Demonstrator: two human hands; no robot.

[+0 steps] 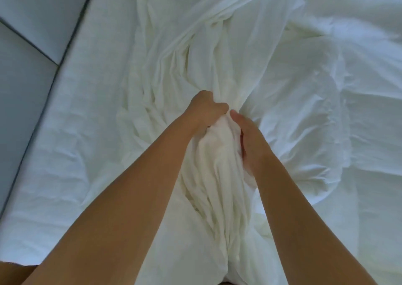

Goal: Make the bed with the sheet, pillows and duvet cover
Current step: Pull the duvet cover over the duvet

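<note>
White, thin, creased duvet cover right in the middle of the bed, and it is bunched into a thick rope of folds running between the two bare forearms. Both arms reach out from the bottom edge, close together, with the gathered cloth rising up between them.

Left hand sits on top of the bunch at its far end, knuckles up and fingers curled down into the fabric: a firm clench on the cover. Right hand is just beside it on the right flank of the bunch, thumb lying along the top and fingertips dug into the folds, so it grasps the cover too. The two thumbs nearly meet.

To the left lies the flat white fitted sheet, lightly wrinkled, stretched over the mattress. To the right, a puffy, rumpled white duvet is heaped up, touching the bunched cover.

Beyond the hands the cover fans out in long pleats towards the top edge. Far left, a pale grey panelled surface with dark seams runs along the edge of the mattress; I cannot tell whether it is floor or padding.
</note>
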